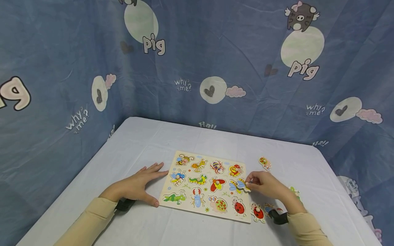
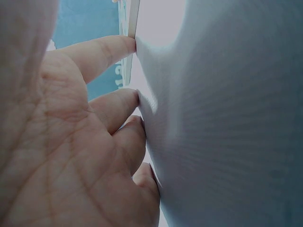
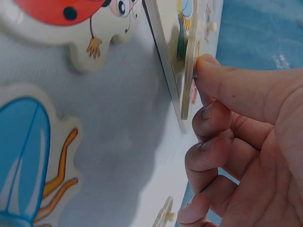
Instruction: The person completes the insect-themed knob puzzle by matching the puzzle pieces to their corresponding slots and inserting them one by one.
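A wooden insect puzzle board (image 1: 188, 190) lies on the white table. My right hand (image 1: 265, 184) pinches a blue-winged dragonfly puzzle piece (image 1: 243, 185) by its knob, over the board's right edge. The piece partly covers the printed dragonfly picture (image 1: 234, 186). In the right wrist view, the thumb and index finger of my right hand (image 3: 241, 127) hold that piece (image 3: 191, 75) tilted above the board. My left hand (image 1: 140, 183) is spread on the cloth at the board's left side, its thumb and index fingertip at the edge. The left wrist view shows my left palm (image 2: 71, 137) and extended fingers.
A ladybug piece (image 1: 258, 212) and a blue beetle piece (image 3: 23, 156) lie right of the board, the beetle partly behind my right wrist. Farther back lies a spotted snail-like piece (image 1: 264, 162); a green piece (image 1: 294, 192) is half hidden by my right arm. Blue patterned curtain (image 1: 197, 61) surrounds the table.
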`<state>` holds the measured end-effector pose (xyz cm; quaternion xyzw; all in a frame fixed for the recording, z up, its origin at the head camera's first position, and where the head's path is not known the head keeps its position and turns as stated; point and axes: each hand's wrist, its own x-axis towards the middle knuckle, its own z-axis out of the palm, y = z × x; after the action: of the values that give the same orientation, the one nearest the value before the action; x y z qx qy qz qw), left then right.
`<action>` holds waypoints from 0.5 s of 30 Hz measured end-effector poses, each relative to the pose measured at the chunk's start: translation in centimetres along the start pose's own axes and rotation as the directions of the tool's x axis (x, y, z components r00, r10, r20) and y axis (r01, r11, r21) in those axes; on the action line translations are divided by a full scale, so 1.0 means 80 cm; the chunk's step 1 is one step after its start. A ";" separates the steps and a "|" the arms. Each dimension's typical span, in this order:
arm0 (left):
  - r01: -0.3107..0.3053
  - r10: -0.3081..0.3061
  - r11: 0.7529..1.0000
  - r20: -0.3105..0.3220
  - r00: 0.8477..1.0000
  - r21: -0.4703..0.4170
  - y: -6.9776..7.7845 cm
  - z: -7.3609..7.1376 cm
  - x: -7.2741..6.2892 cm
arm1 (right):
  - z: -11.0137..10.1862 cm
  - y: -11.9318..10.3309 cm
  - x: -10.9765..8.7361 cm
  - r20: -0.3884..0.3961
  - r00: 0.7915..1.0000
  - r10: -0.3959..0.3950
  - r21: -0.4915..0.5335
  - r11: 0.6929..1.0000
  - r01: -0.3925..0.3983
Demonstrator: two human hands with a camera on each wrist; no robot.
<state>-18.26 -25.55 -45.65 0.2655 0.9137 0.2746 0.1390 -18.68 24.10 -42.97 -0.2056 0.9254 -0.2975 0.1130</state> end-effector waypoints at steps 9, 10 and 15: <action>0.006 -0.006 1.000 0.002 1.000 0.003 -0.001 0.001 0.001 | 0.005 -0.006 0.005 0.012 1.000 -0.008 -0.005 1.000 0.008; 0.007 -0.007 1.000 0.002 1.000 0.004 -0.002 0.001 0.002 | 0.006 -0.007 0.006 0.014 1.000 -0.006 -0.004 1.000 0.006; 0.005 -0.005 1.000 0.000 1.000 0.008 -0.003 0.002 0.002 | 0.009 -0.008 0.008 0.022 1.000 -0.009 -0.002 1.000 0.009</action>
<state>-18.39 -25.57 -45.93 0.2636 0.9155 0.2706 0.1387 -18.81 22.93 -43.23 -0.2133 0.9235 -0.2948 0.1217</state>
